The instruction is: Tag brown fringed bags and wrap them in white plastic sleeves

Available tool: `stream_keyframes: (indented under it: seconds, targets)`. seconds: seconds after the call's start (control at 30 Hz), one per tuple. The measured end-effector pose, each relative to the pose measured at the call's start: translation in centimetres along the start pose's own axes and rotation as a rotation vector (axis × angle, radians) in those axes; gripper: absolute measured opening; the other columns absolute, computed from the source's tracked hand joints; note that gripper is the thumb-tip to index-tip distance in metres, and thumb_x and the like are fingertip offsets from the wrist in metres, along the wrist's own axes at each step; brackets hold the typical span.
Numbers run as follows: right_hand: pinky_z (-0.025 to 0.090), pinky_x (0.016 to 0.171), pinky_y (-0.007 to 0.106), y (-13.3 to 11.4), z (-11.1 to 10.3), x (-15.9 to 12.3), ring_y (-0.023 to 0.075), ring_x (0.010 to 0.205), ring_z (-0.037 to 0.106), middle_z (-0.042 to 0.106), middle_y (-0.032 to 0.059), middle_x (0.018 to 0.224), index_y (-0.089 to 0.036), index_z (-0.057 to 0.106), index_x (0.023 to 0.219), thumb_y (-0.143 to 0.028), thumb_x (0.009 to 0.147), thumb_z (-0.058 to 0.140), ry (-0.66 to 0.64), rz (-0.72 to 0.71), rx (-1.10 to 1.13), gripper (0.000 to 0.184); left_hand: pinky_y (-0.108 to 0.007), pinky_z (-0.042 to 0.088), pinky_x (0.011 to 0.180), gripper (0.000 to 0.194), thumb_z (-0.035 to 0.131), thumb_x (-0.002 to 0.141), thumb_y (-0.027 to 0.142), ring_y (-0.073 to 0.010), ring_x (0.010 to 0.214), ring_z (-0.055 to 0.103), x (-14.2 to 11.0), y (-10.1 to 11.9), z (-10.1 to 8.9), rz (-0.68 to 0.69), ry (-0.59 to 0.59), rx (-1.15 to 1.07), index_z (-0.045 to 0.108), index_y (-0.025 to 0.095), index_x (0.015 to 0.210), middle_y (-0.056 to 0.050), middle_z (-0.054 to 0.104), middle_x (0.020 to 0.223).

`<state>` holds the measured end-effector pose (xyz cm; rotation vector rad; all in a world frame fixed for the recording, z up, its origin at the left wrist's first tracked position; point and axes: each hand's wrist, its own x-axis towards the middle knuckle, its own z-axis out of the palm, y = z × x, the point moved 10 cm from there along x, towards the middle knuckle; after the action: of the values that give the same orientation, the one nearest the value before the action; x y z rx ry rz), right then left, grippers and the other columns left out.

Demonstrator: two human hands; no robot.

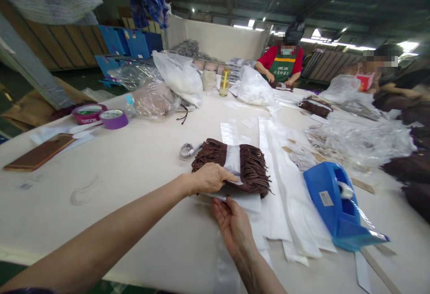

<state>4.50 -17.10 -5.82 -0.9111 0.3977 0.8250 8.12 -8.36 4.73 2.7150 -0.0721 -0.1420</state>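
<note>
A dark brown fringed bag lies in front of me with a white band across its middle. My left hand is closed on the bag's near edge, its index finger lying along the lower end of the band. Below it, my right hand, palm up, pinches a white sheet that shows under the bag's near side. The right fingertips are partly hidden beneath the sheet. A small grey roll lies by the bag's left side.
White strips lie right of the bag, beside a blue tape dispenser. Tape rolls and a brown phone-like slab lie left. Plastic bags stand farther back. A co-worker handles a brown item across the table.
</note>
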Motion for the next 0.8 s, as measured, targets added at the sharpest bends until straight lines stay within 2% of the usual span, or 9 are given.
stream_keyframes:
  seconds: [0.1,0.23,0.37,0.43,0.5,0.57,0.67,0.73,0.8]
  targets:
    - [0.054,0.064,0.024,0.0,0.6,0.1,0.0143,0.064,0.066,0.069,0.0047,0.065,-0.014,0.058,0.066,-0.018,0.059,0.067,-0.029,-0.002,-0.014,0.013,-0.023,0.046,0.086,0.048,0.046,0.076,0.006,-0.0169,0.102,0.060,-0.5,0.6,0.6,0.114,0.096,0.057,0.057,0.029,0.116,0.001,0.062,0.115]
    - [0.054,0.065,0.022,-0.4,0.6,0.4,0.0119,0.065,0.065,0.069,0.0000,0.070,-0.017,0.060,0.067,-0.019,0.058,0.065,-0.056,-0.003,-0.068,0.010,-0.028,0.045,0.092,0.045,0.047,0.075,0.006,-0.0196,0.111,0.054,-1.8,1.9,1.7,0.280,0.214,0.156,0.055,0.017,0.117,-0.009,0.056,0.122]
    - [0.049,0.047,0.019,-0.2,0.2,0.8,0.0113,0.049,0.061,0.066,0.0028,0.059,-0.013,0.062,0.064,-0.024,0.062,0.064,-0.078,0.094,-0.243,0.012,-0.036,0.040,0.099,0.044,0.047,0.076,0.011,-0.0241,0.117,0.048,-3.2,2.9,2.2,0.382,0.291,0.213,0.050,0.008,0.120,-0.017,0.052,0.126]
    - [0.042,0.037,0.017,-0.2,-0.5,0.6,0.0103,0.040,0.056,0.062,0.0045,0.051,-0.009,0.062,0.062,-0.028,0.063,0.065,-0.089,0.164,-0.356,0.019,-0.038,0.040,0.099,0.042,0.049,0.079,0.016,-0.0248,0.117,0.048,-3.6,3.0,2.5,0.406,0.307,0.239,0.049,0.009,0.121,-0.017,0.051,0.126]
    - [0.038,0.033,0.016,-0.8,-1.4,-0.1,0.0092,0.035,0.052,0.060,0.0040,0.048,-0.008,0.061,0.061,-0.032,0.062,0.068,-0.109,0.192,-0.438,0.025,-0.038,0.042,0.097,0.038,0.048,0.083,0.018,-0.0250,0.116,0.049,-3.7,3.0,2.7,0.408,0.333,0.279,0.049,0.010,0.120,-0.016,0.053,0.125]
    - [0.037,0.034,0.016,-2.4,-2.6,-1.3,0.0089,0.037,0.052,0.061,0.0023,0.052,-0.010,0.060,0.064,-0.037,0.062,0.070,-0.146,0.083,-0.569,0.029,-0.038,0.044,0.095,0.035,0.046,0.085,0.018,-0.0252,0.114,0.051,-3.8,2.8,3.0,0.399,0.370,0.320,0.050,0.011,0.119,-0.015,0.054,0.124]
    - [0.041,0.040,0.019,-5.6,-5.0,-3.4,0.0107,0.044,0.053,0.058,-0.0019,0.053,-0.015,0.061,0.078,-0.046,0.067,0.065,-0.120,-0.250,-0.871,0.033,-0.038,0.044,0.095,0.034,0.047,0.085,0.018,-0.0258,0.113,0.052,-3.9,2.9,3.3,0.404,0.405,0.348,0.050,0.011,0.119,-0.015,0.054,0.124]
    - [0.041,0.043,0.021,-6.6,-6.7,-4.5,0.0123,0.046,0.052,0.055,-0.0028,0.051,-0.016,0.060,0.086,-0.046,0.073,0.059,-0.068,-0.412,-1.048,0.033,-0.038,0.044,0.095,0.035,0.048,0.085,0.020,-0.0255,0.114,0.051,-3.9,2.9,3.4,0.404,0.407,0.351,0.049,0.011,0.119,-0.015,0.054,0.124]
    - [0.042,0.046,0.023,-6.7,-7.0,-5.1,0.0127,0.048,0.051,0.057,-0.0008,0.057,-0.017,0.060,0.088,-0.042,0.078,0.054,-0.074,-0.566,-1.203,0.028,-0.038,0.043,0.096,0.037,0.051,0.085,0.022,-0.0253,0.114,0.051,-3.9,2.8,3.4,0.396,0.401,0.357,0.049,0.011,0.120,-0.015,0.053,0.124]
